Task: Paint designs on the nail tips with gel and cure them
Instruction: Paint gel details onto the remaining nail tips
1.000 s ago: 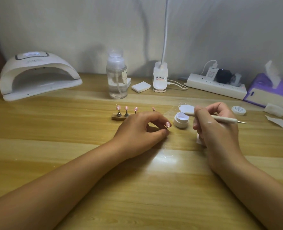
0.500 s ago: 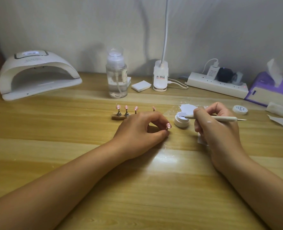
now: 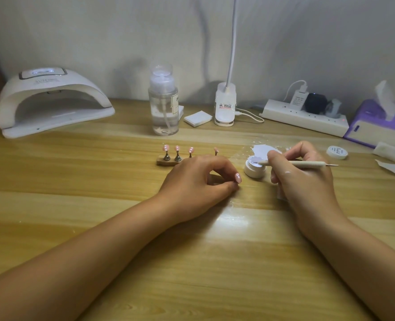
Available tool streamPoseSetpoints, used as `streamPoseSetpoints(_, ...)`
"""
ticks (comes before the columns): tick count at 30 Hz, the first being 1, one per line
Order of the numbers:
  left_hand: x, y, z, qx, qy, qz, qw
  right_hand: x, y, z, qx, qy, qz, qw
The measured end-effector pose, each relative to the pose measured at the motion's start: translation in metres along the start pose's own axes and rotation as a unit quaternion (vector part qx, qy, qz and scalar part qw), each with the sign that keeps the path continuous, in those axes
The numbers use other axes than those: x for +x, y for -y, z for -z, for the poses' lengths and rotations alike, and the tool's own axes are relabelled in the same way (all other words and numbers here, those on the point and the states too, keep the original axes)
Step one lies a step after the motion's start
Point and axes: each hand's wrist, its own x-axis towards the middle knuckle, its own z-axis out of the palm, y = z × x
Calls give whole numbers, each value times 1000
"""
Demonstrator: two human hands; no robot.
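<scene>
The left hand (image 3: pixel 196 181) rests on the wooden surface (image 3: pixel 99 181), curled, pinching a pink nail tip (image 3: pixel 238 177) between thumb and forefinger. Just to its right, the right hand (image 3: pixel 305 179) grips a thin white pen (image 3: pixel 307 163), its point in a small open gel jar (image 3: pixel 252 171). More pink tips (image 3: pixel 177 148) stand on a rack (image 3: pixel 166 161) just beyond the left hand. A white curing lamp (image 3: pixel 53 100) sits far left.

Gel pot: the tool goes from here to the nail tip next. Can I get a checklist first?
1. The gel pot is open, lid set aside: ok.
2. The right hand grips the tool, its end in the pot: ok.
3. Gel picked up on that end: cannot tell.
4. The left hand pinches a pink nail tip beside the pot: ok.
5. The curing lamp has its display lit: ok.
</scene>
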Motion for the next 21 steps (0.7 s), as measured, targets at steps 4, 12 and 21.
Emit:
streamPoseSetpoints(4,0,0,0,2,-2,-6,1000,0,-1,-1,-13,4,8,1000)
streamPoseSetpoints(12,1,1,0,0,-6,-1,1000,-1,1,-1,-44,9,17,999)
streamPoseSetpoints(21,1,2,0,-3,-4,2,1000,-8,6,0,-53,-1,57,997)
